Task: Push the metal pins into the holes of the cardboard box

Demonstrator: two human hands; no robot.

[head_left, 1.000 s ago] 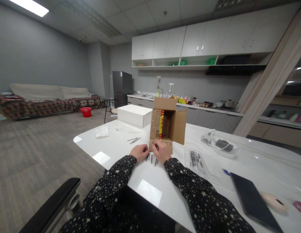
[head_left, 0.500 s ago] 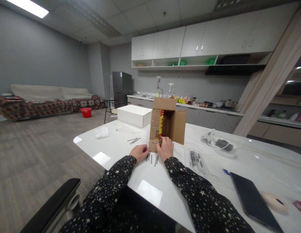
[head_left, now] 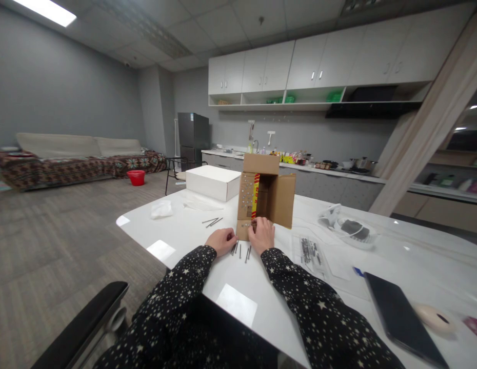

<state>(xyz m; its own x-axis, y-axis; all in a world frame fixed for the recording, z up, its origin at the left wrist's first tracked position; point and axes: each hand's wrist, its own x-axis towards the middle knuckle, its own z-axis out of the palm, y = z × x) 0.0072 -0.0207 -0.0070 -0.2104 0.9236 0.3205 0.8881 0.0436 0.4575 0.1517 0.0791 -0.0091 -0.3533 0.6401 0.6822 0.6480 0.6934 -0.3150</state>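
Observation:
An open cardboard box (head_left: 245, 197) stands on the table in front of me, with small shiny metal dots on its left face and lower flap and a red-and-yellow strip (head_left: 255, 196) beside its opening. My right hand (head_left: 262, 234) rests against the lower flap, fingers curled and closed at the small dots; what they grip is hidden. Left of the flap, my left hand (head_left: 223, 241) touches the table, thumb and fingers pinched together around something I cannot make out. Several grey nails (head_left: 240, 251) lie between my hands, and a few more nails (head_left: 213, 222) lie farther left.
A white box (head_left: 213, 183) stands behind on the left, near crumpled plastic (head_left: 161, 209). To the right are a clear case of small metal parts (head_left: 311, 253), a white tray with a cable (head_left: 354, 233), a dark phone or tablet (head_left: 402, 318) and a beige rounded object (head_left: 433, 318).

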